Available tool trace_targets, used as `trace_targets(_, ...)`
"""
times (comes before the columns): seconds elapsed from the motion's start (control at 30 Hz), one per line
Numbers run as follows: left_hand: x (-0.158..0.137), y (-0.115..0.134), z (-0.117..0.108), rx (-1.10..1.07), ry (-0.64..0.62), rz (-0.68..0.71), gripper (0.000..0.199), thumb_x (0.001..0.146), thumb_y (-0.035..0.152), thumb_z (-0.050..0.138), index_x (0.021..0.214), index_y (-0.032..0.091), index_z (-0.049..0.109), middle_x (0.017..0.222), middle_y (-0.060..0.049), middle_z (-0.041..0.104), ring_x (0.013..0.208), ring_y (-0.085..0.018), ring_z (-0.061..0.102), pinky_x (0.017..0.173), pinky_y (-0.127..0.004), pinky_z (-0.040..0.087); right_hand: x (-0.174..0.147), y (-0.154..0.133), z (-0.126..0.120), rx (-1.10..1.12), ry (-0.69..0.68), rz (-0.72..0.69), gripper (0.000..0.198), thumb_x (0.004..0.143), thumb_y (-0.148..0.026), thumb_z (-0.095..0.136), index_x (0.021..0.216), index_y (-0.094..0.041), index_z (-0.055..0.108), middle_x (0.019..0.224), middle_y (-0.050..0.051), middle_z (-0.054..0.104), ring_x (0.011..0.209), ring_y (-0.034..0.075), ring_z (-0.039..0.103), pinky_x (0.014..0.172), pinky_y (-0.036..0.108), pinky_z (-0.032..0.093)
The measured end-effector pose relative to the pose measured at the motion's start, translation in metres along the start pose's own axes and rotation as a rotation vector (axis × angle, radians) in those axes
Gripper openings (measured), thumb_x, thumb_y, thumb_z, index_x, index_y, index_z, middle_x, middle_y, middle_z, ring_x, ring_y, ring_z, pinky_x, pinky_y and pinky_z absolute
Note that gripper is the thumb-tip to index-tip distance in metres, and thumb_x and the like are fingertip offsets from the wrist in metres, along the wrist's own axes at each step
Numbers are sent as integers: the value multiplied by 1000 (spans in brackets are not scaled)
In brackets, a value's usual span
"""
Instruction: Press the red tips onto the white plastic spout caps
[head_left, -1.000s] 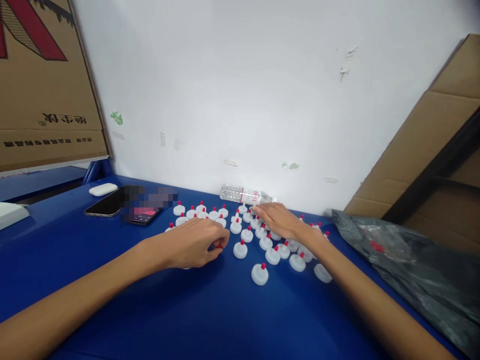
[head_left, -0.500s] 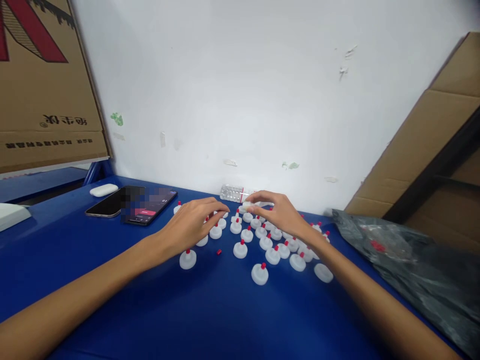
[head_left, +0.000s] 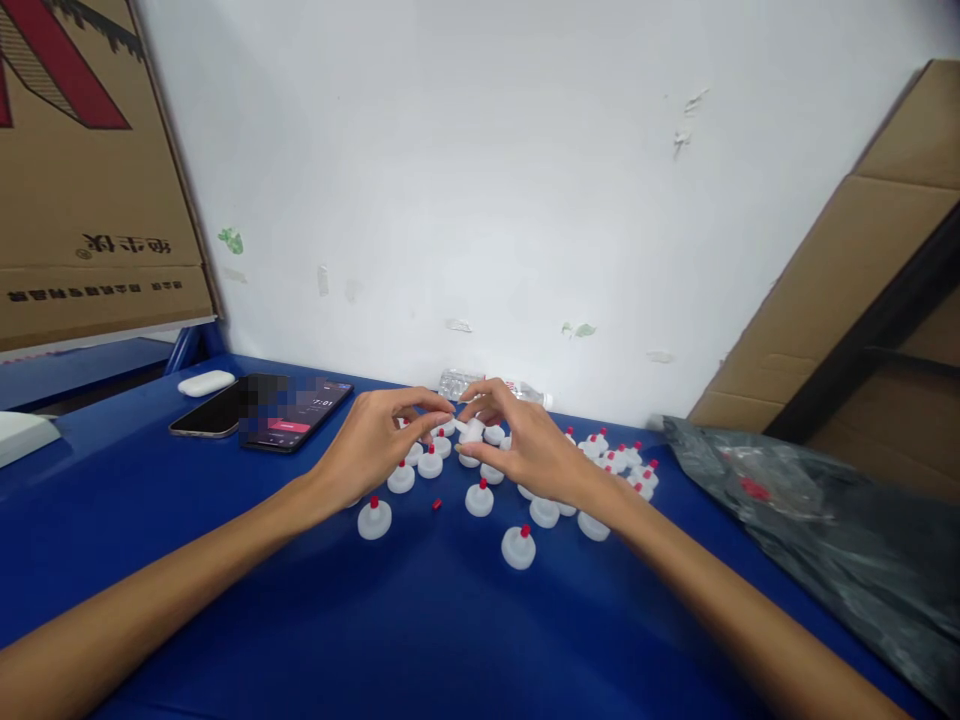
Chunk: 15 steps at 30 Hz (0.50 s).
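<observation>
My right hand (head_left: 517,440) grips a white nozzle cap (head_left: 471,432) between thumb and fingers, tilted so its spout points left. Close beside it, my left hand (head_left: 394,430) pinches thumb and fingertips together at the spout's end. Whatever is in that pinch is too small and covered to name. Below and around both hands stand several white caps (head_left: 519,548) with red tips on their spouts. A loose red tip (head_left: 437,504) lies on the blue table (head_left: 420,620) in front of my left hand. My right hand hides part of the cap group.
A clear plastic bottle (head_left: 459,383) lies against the wall. Two phones (head_left: 296,415) and a white case (head_left: 206,383) are at the left. On the right, a dark plastic bag (head_left: 817,540) holds red pieces (head_left: 754,488). Cardboard (head_left: 97,200) stands at both sides.
My right hand has moved left and slightly down with the white cap, bringing it to my left fingertips. The left hand has barely shifted. The loose red tip stays in place.
</observation>
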<state>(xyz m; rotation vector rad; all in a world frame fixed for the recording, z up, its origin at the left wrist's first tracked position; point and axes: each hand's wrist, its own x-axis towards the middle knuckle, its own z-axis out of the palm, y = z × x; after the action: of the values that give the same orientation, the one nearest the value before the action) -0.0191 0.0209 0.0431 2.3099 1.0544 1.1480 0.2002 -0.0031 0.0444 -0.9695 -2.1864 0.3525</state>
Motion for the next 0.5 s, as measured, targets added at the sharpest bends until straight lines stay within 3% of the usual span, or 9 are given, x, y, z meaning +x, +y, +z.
trace_targets(0.17,1,2,-2,-67,-37,-6,19,94,34,62,95,21,76,81,0,77,62,-14,66,55,-23,48,-2,0,0,-52,56,-24,51,88,-26,68,131,-30,41,113,6,70,107,24,67,94,44,52)
trace_targets(0.37,2,-5,-1,-60,-87,-20,22,94,38,63,100,21,76,87,-1,78,68,-16,71,61,-24,51,-4,-3,-1,-14,80,-37,30,98,-27,55,125,-30,43,124,7,67,120,24,64,92,38,54)
trace_targets(0.5,0,-8,3,27,-87,93,23,99,32,54,98,20,74,87,-1,77,70,-16,68,63,-24,48,-4,-6,2,-42,101,-74,25,100,-26,54,122,-30,44,121,4,66,118,22,65,92,35,54)
